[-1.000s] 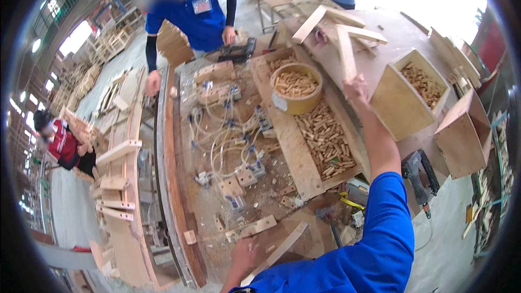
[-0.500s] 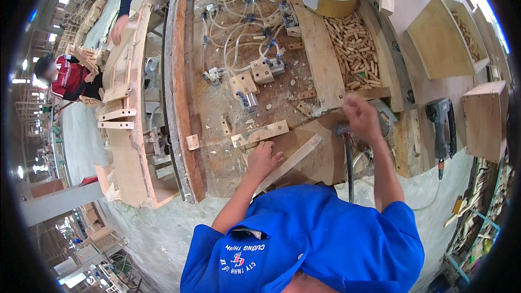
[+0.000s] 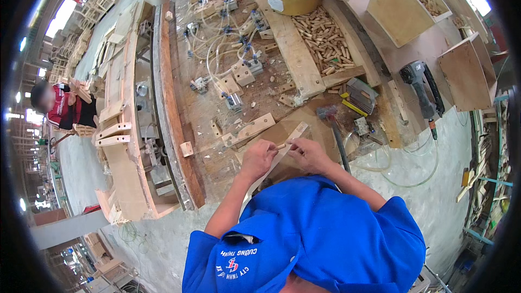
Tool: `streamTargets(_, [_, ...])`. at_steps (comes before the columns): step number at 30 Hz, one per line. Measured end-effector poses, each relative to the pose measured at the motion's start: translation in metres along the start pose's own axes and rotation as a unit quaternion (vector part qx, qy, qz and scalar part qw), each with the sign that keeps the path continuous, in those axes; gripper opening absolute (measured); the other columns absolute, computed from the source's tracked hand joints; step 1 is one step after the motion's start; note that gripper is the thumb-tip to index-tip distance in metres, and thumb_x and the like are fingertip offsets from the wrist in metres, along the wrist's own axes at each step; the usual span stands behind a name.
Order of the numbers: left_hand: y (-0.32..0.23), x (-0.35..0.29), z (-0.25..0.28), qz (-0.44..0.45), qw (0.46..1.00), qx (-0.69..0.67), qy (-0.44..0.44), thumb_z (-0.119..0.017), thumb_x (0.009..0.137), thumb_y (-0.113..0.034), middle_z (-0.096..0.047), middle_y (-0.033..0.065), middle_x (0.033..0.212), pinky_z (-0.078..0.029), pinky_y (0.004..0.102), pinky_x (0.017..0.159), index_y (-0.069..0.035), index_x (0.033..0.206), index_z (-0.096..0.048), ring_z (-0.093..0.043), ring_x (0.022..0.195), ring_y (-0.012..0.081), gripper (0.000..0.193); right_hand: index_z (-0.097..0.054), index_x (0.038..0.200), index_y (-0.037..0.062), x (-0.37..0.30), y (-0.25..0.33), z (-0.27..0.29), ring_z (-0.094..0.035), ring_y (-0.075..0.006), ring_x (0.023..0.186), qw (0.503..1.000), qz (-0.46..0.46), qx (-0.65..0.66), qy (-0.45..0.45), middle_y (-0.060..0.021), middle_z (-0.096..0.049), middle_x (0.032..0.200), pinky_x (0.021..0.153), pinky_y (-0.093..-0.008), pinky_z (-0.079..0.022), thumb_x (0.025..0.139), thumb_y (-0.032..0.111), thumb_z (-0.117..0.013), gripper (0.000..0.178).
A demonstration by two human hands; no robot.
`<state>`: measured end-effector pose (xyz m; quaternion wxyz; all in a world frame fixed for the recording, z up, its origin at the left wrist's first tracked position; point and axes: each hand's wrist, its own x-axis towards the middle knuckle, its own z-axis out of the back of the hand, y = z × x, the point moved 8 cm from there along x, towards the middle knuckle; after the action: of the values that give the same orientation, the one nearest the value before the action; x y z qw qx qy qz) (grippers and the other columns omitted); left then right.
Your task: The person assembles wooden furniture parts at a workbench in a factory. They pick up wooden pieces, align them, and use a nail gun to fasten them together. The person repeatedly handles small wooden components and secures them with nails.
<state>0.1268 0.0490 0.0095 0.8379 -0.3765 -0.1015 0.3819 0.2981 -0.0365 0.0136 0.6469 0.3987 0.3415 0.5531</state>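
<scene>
A pale wooden strip (image 3: 297, 132) lies slanted near the bench's front edge, close to my body. My left hand (image 3: 259, 158) is closed, its fingertips pinching a small wooden dowel (image 3: 280, 146) beside the strip. Just across the strip, my right hand (image 3: 308, 155) has its fingers pressed together; what they hold, if anything, is too small to make out. A hammer (image 3: 328, 112) rests to the right of my right hand, its dark handle pointing toward me. Beyond my left hand is a drilled wooden block (image 3: 249, 129) on the bench.
Loose dowels (image 3: 325, 40) fill a wood-edged bin, with a round tub (image 3: 293, 1) of dowels behind. Clamps and clear air hoses (image 3: 220, 57) cover the bench's middle. A nail gun (image 3: 420, 87) lies right, near wooden boxes (image 3: 399, 5). Another person (image 3: 68, 103) is far left.
My right hand has come left from beside the dowel bin to the strip. My left hand now pinches a dowel over the strip. The whole view has shifted.
</scene>
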Motion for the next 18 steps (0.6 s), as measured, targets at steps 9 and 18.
streamTargets(9, [-0.033, -0.002, -0.025, -0.004, 0.994, -0.106, -0.007, -0.081, 0.093, -0.021, -0.072, 0.0150, 0.107, -0.057, 0.0455, 0.086, -0.005, 0.116, -0.070, -0.072, 0.099, 0.0334, 0.030, -0.075, 0.110, 0.0033, -0.004, -0.022, 0.019, -0.074, -0.0223, 0.082, 0.992, -0.085, 0.085, 0.026, -0.0146, -0.077, 0.093, 0.076, -0.0375, -0.058, 0.098, 0.018, -0.075, 0.019])
streamTargets(18, [0.002, -0.013, -0.048, 0.031, 0.996, 0.080, -0.002, -0.089, 0.083, -0.031, -0.065, 0.0183, 0.116, -0.054, 0.0498, 0.093, -0.006, 0.132, -0.065, -0.064, 0.110, 0.0407, 0.060, -0.075, 0.106, 0.0039, 0.048, -0.087, 0.061, -0.071, -0.0275, 0.075, 0.994, -0.061, -0.067, -0.062, -0.0169, -0.074, 0.085, 0.072, -0.0390, -0.055, 0.096, 0.022, -0.073, 0.021])
